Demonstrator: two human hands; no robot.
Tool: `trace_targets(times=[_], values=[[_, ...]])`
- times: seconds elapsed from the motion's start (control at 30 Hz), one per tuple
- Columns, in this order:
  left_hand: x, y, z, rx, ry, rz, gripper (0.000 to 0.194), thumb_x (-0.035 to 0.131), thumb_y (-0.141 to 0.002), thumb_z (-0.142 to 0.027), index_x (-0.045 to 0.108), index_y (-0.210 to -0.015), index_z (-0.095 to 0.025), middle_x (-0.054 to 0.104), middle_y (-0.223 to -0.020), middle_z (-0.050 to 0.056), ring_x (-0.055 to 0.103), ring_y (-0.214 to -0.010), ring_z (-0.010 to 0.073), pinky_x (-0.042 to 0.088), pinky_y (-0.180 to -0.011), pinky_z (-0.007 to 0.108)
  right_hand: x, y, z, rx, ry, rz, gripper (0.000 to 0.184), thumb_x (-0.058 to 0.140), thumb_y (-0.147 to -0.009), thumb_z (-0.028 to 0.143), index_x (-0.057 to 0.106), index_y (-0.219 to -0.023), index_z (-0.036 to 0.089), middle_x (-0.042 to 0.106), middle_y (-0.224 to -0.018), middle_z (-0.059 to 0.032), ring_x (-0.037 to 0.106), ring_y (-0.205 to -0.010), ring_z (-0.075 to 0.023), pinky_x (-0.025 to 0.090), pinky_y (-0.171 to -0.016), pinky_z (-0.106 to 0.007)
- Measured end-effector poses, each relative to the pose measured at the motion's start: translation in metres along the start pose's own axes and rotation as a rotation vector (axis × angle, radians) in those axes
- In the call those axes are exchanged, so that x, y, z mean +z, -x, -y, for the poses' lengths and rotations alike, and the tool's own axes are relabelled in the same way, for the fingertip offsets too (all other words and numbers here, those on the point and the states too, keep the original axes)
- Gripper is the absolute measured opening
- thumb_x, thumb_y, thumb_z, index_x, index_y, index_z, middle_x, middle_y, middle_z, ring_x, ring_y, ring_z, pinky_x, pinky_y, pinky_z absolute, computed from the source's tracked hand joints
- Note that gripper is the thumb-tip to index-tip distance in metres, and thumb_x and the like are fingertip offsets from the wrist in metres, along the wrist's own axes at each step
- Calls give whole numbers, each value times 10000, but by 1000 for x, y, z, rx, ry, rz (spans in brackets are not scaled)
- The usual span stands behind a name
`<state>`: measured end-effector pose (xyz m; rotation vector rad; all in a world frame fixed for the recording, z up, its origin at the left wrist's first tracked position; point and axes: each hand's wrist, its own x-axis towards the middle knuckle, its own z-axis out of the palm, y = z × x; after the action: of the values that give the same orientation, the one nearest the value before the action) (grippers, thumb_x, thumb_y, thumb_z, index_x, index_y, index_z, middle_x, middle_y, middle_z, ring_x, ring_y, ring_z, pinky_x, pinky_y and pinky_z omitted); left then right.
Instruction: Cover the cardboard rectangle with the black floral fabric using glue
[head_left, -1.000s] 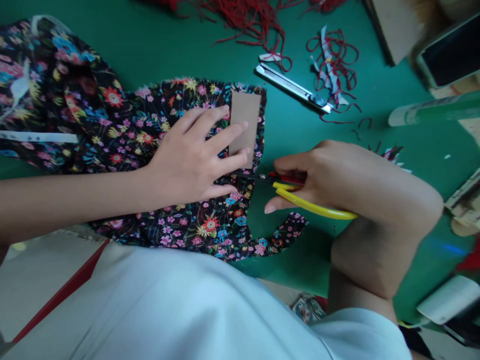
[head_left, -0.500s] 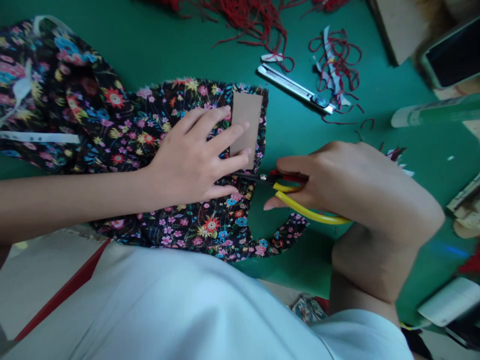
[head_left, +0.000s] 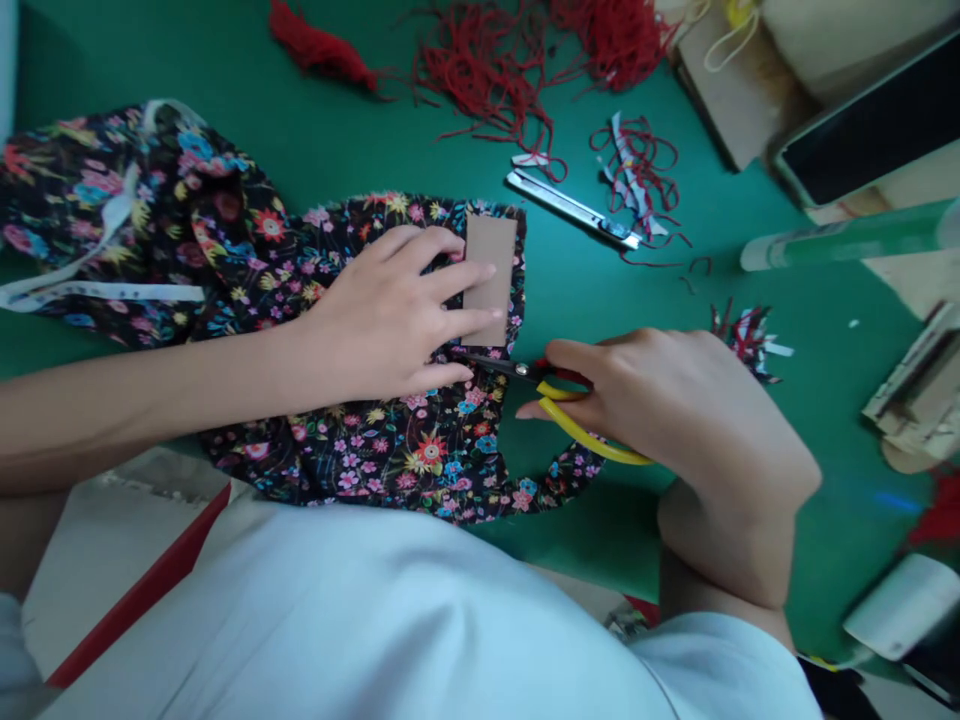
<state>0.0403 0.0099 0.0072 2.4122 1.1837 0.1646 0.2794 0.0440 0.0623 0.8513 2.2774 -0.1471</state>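
A black floral fabric (head_left: 360,450) lies spread on the green table, its left part bunched up. On its right edge rests a small brown cardboard rectangle (head_left: 491,275). My left hand (head_left: 390,310) lies flat with fingers apart, pressing the cardboard and the cloth. In my right hand (head_left: 637,395) is a pair of scissors (head_left: 592,435) with yellow handles. The dark blades sit at the fabric just below the cardboard's lower edge; their tips reach close to my left thumb. A thin curved strip of the same fabric (head_left: 559,485) trails off at the lower right.
Beyond the fabric lie a utility knife (head_left: 574,208), red yarn piles (head_left: 487,75) and a tangle of yarn with white scraps (head_left: 637,170). To the right are a phone (head_left: 870,120), a green bottle (head_left: 847,235), thread scraps (head_left: 750,340) and a white cylinder (head_left: 900,605).
The view has shifted, showing more of the table's far side. The scissors stay at the cardboard's lower edge, with more of the blades showing. My left hand still presses the cardboard.
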Motion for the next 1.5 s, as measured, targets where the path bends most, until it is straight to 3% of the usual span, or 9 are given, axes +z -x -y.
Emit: trace_targets(times=[0.2, 0.47, 0.7, 0.9, 1.17, 1.5], values=[[-3, -1, 12, 68, -32, 22, 462, 647, -917, -407, 608, -1361, -283, 510, -1487, 57, 324, -1439, 397, 246, -1175, 677, -4, 7, 12, 86, -31, -31, 394, 491, -946, 592, 701, -996, 261, 687, -651, -77, 615, -596, -234, 162, -522, -309], [-4, 0, 12, 90, -111, 14, 463, 643, -930, -435, 605, -1364, -276, 499, -1489, 71, 330, -1419, 412, 260, -1168, 677, 2, 20, 39, 276, -101, 8, 691, 300, -898, 794, 644, -1109, 233, 676, -644, -104, 639, -595, -263, 165, -519, -302], [-7, 1, 11, 114, -152, -19, 431, 600, -954, -453, 624, -1344, -269, 536, -1458, 69, 389, -1366, 373, 321, -1133, 647, 14, 46, 54, 370, -246, -46, 718, 233, -896, 810, 615, -1013, 213, 661, -655, -102, 608, -598, -240, 172, -519, -289], [1, -2, 16, 135, -150, -98, 504, 741, -833, -483, 680, -1288, -274, 576, -1431, 98, 440, -1338, 387, 372, -1093, 596, 23, 37, 65, 365, -371, -25, 748, 239, -862, 849, 625, -950, 214, 682, -711, -93, 627, -646, -233, 168, -533, -272], [0, -2, 15, 128, -180, -85, 510, 708, -854, -506, 655, -1319, -303, 567, -1446, 78, 440, -1339, 365, 370, -1107, 575, 18, 32, 73, 418, -324, 38, 751, 218, -902, 806, 639, -1022, 195, 689, -700, -121, 684, -708, -282, 146, -539, -296], [-1, -1, 15, 142, -165, -89, 489, 674, -881, -471, 648, -1334, -286, 556, -1452, 111, 432, -1360, 391, 332, -1123, 640, 17, 29, 89, 500, -321, 36, 709, 270, -899, 795, 601, -1096, 199, 700, -732, -134, 716, -762, -310, 138, -540, -304]])
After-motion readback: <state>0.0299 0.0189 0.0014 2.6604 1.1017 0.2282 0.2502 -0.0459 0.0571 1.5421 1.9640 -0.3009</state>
